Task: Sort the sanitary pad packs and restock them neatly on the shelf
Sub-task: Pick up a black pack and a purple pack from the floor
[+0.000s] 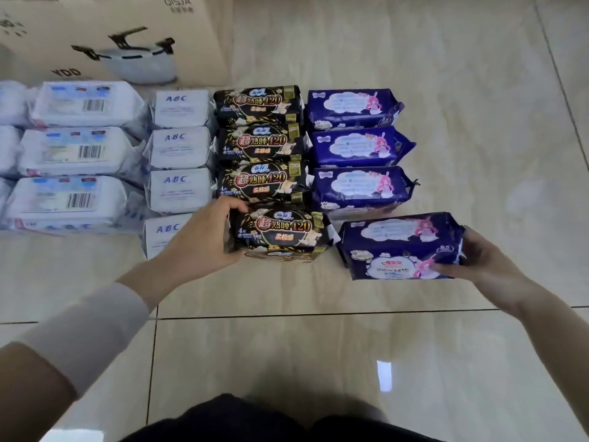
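Observation:
Sanitary pad packs lie in columns on the tiled floor [287, 346]. My left hand [204, 234] grips the left end of a black pack [280, 232] at the near end of the black column [259, 141]. My right hand [484, 260] holds the right end of a dark blue pack [398, 244], tilted, just in front of the blue column [357, 148]. Left of the black packs runs a column of white ABC packs [180, 148]. Further left lie larger white packs with barcodes [76, 151].
A big cardboard box [105, 33] with a printed pot stands behind the white packs at the back left. More white packs [9, 148] reach past the left edge. Bare tiles spread to the right and toward me. My dark-clothed knees [255, 422] show at the bottom.

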`<state>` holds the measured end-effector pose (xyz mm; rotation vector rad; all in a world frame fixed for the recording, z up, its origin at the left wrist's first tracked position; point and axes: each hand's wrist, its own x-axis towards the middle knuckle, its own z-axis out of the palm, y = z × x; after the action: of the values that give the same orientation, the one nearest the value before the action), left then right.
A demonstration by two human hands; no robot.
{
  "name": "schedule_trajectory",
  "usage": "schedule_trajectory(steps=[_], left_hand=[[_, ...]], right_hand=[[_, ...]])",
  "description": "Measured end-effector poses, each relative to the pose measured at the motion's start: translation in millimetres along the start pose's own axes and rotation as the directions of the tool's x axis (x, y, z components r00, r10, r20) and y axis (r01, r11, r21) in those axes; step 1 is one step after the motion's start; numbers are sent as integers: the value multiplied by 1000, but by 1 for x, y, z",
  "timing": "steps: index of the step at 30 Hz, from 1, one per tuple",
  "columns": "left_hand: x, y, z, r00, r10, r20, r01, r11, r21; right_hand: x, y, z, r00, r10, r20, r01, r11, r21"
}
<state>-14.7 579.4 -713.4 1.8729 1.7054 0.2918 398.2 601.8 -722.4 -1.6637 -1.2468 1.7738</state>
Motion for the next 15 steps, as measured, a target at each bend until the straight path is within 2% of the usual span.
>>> schedule_trajectory(steps=[2,6,11,15], left_hand=[[-1,-1,3,999,38,-34,-35,995,94],[-2,-2,9,992,95,-81,-71,963,261],[-3,-7,12,988,119,-94,-75,923,376],[-7,-8,14,978,156,-139,-81,895,438]], right_hand=[[-1,6,-3,999,-22,-44,17,994,-109],[5,17,11,971,-188,-151,112,906,-408],[19,17,35,925,-325,-199,202,862,-465],[32,11,49,903,-395,-171,262,818,-512]])
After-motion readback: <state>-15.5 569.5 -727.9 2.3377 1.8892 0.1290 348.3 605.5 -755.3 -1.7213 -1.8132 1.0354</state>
